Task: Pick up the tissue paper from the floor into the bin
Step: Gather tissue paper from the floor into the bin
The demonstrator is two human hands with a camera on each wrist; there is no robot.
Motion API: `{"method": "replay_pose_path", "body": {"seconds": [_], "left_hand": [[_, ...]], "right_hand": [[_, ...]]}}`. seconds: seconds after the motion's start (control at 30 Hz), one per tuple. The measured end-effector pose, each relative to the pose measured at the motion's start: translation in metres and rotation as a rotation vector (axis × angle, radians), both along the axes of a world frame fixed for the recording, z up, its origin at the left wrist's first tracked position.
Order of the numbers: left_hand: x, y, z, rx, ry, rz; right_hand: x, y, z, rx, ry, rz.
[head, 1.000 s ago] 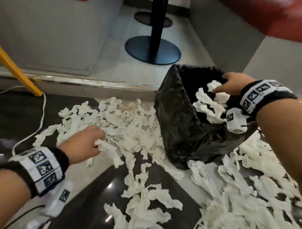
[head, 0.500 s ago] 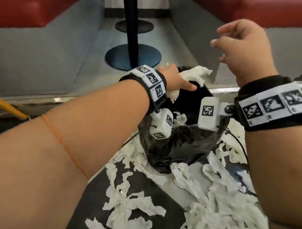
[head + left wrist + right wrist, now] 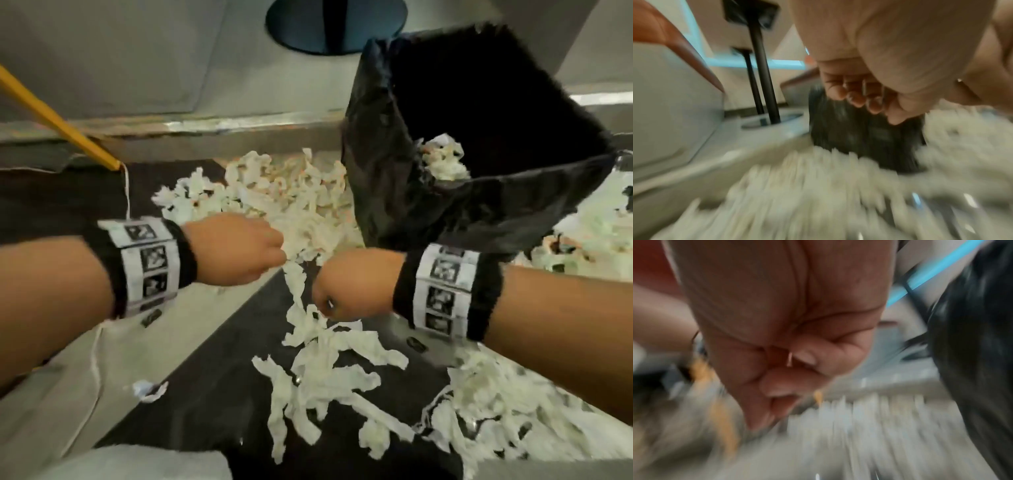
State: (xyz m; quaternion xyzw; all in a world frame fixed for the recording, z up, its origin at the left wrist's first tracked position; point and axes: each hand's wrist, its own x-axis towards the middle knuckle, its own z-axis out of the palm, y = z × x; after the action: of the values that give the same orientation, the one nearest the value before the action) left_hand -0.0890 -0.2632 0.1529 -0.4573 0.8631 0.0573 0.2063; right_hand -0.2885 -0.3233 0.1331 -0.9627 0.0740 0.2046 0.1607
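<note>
Both hands, left hand [image 3: 236, 248] and right hand [image 3: 352, 284], hover low with fingers curled, apparently empty; blur forbids certainty. We judge the tissue paper [image 3: 329, 370] light, soft, tearable: pinch bunches. Scraps beyond counting litter the floor [image 3: 212, 387]; some lie in the one bin [image 3: 394, 192], far right.

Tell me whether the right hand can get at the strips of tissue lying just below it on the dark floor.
Probably yes. The right hand hovers just above the tissue strips on the floor, with nothing between them; the bin stands off to the side. Its fingers are curled and appear empty.
</note>
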Motion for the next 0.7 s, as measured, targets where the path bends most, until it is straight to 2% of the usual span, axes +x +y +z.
{"method": "replay_pose_path", "body": {"seconds": [0.07,0.1,0.2,0.27,0.37,0.43,0.5,0.6,0.7], "left_hand": [[0.02,0.054,-0.051,0.016,-0.025,-0.187],[0.023,0.076,-0.077,0.042,0.017,-0.244],[0.003,0.123,-0.138,0.104,0.174,-0.385],[-0.016,0.141,-0.169,0.145,0.218,-0.435],[-0.028,0.152,-0.19,0.22,0.188,-0.415],[-0.018,0.15,-0.199,0.274,0.143,-0.398],[-0.003,0.139,-0.205,0.288,0.084,-0.332],[0.014,0.118,-0.205,0.383,0.146,-0.077],[0.028,0.095,-0.195,0.313,0.34,0.287]], "right_hand": [[-0.015,0.037,-0.063,-0.073,0.209,0.26],[-0.025,0.052,-0.09,-0.056,0.292,0.309],[-0.043,0.071,-0.13,-0.05,0.472,0.341],[-0.045,0.072,-0.143,-0.069,0.48,0.368],[-0.037,0.058,-0.139,-0.042,0.442,0.214],[-0.027,0.043,-0.134,0.031,0.388,-0.073],[-0.014,0.031,-0.124,0.096,0.27,-0.281],[0.0,0.026,-0.108,0.184,0.014,-0.513],[0.017,0.019,-0.099,0.182,-0.046,-0.676]]}}
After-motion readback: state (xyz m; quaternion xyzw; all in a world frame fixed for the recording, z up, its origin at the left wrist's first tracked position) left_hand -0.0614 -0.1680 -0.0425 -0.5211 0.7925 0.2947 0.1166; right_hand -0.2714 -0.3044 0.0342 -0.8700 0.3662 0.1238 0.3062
